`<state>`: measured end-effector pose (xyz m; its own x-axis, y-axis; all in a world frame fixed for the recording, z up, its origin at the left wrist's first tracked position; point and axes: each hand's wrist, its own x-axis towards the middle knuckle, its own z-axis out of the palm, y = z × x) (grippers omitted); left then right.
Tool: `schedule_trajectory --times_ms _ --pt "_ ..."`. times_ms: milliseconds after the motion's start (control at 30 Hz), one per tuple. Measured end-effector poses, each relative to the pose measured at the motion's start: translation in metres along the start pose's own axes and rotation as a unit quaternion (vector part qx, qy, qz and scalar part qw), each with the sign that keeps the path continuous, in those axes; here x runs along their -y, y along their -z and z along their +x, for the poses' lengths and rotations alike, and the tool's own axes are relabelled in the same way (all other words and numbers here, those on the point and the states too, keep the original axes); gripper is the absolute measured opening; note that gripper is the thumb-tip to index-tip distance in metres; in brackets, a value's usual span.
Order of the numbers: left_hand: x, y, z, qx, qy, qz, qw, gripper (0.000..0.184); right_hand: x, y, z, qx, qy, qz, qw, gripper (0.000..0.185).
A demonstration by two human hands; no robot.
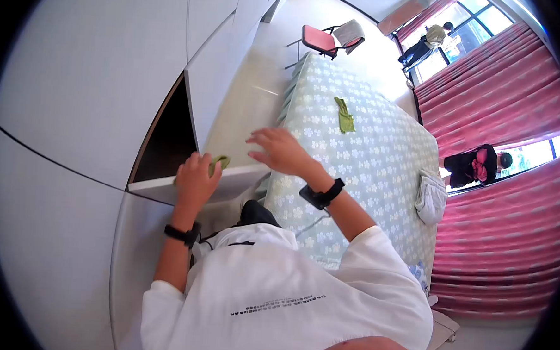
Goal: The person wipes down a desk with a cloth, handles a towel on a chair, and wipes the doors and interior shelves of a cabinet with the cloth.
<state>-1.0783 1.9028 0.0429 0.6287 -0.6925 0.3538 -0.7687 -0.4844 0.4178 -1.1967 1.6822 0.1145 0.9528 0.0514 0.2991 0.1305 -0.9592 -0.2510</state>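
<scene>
My left hand (197, 178) is closed on a green cloth (218, 164), which shows past its fingers at the top edge of an open white cabinet door (235, 180). To the right, my right hand (279, 151) is raised above the door's far end, fingers apart and nothing in it. The dark cabinet interior (168, 134) shows left of my left hand, with a second white door (208, 76) standing open beyond it. Another green cloth (344, 116) lies crumpled on the flower-patterned bed (369, 161).
White cabinet fronts (95, 83) fill the left side. A red folding chair (319, 39) with a grey cloth stands past the bed. One person (426, 46) is at the far window, another (477, 166) by the pink curtains (498, 237). White fabric (429, 197) lies at the bed's edge.
</scene>
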Motion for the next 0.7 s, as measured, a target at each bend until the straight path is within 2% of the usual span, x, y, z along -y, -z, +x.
schedule_trajectory --times_ms 133,167,200,267,400,467,567,700 --pt "0.020 0.029 -0.026 -0.014 -0.004 -0.004 1.000 0.018 -0.015 -0.025 -0.050 0.210 -0.127 0.110 0.963 0.041" --pt "0.023 0.033 -0.029 -0.026 0.000 -0.002 1.000 0.017 -0.005 -0.029 -0.059 0.202 -0.144 0.142 0.958 0.046" --pt "0.023 0.034 -0.029 -0.023 0.000 -0.006 1.000 0.017 0.006 -0.025 -0.059 0.259 -0.181 0.146 0.937 0.047" --pt "0.024 0.035 -0.027 0.035 0.020 0.012 0.999 0.014 0.010 -0.041 -0.075 0.260 -0.200 0.237 0.914 0.046" --pt "0.006 0.014 -0.025 0.060 0.018 0.020 0.998 0.014 0.023 -0.056 -0.093 0.208 -0.225 0.198 0.931 0.044" --pt "-0.015 0.001 -0.024 0.075 -0.005 0.015 0.997 0.018 0.026 -0.064 -0.100 0.122 -0.257 0.251 0.925 0.041" --pt "-0.043 -0.024 -0.017 0.139 -0.011 -0.019 0.990 0.025 0.029 -0.067 -0.096 0.093 -0.261 0.311 0.909 0.033" --pt "-0.089 -0.028 -0.010 0.207 -0.052 -0.046 0.976 0.033 0.037 -0.061 -0.100 0.069 -0.280 0.344 0.894 0.034"
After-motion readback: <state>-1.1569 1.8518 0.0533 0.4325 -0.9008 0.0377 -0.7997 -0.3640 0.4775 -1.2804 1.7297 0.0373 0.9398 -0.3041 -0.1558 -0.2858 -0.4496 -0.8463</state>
